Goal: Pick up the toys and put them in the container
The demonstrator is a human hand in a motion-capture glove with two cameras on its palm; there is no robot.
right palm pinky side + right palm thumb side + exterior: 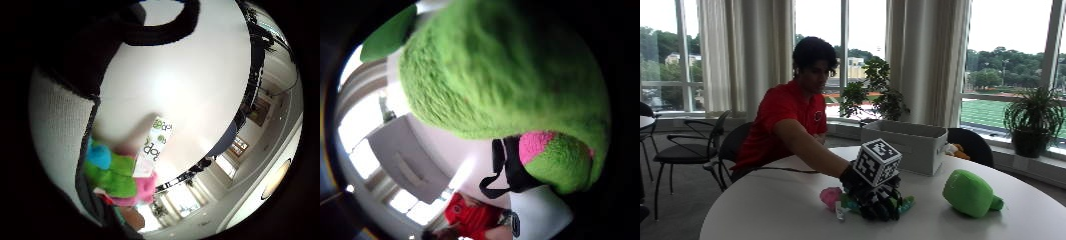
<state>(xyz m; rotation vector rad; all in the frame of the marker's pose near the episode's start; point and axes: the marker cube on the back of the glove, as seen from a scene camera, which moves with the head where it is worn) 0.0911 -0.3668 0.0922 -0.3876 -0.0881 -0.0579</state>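
The gloved right hand [874,196] curls its fingers around a multicoloured plush toy [833,196] on the bench [760,205], well short of the container [906,145]; its dangling tag could snag.

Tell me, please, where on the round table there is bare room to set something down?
Bare tabletop lies between the near left edge and the gloved right hand. A smaller patch lies between that hand and the green plush toy. It is crowded under the hand, where the small colourful toy sits, and at the back by the grey container.
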